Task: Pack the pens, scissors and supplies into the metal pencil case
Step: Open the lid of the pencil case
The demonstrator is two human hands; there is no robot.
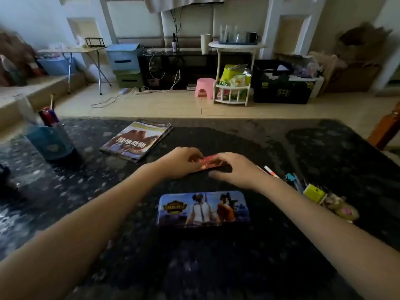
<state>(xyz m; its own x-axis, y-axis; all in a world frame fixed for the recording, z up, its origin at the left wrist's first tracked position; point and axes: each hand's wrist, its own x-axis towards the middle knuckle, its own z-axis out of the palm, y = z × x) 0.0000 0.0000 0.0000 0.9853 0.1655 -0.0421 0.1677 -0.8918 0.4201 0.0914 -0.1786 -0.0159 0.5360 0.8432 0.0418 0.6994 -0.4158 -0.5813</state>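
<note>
You work at a dark speckled stone table [65, 182] in a cluttered living room. Nearest you lies the flat metal pencil case with blue printed game figures [203, 207], picture side up; whether this is the lid or the shut case, you cannot tell. Just beyond it, your left hand [179, 162] and right hand [236, 169] meet over a flat red tin-like piece [208, 162], fingers curled at its two ends as if gripping it. To the right, apart from the case, wait a white pen with a red tip [271, 171], blue-handled tools [293, 179], a yellow tag-like block [313, 192] and a pale trinket [344, 210]. Far left lies a glossy animal picture book [136, 141]. As a caution, the red piece could slip on the stone, and your right forearm could sweep those supplies away.
</note>
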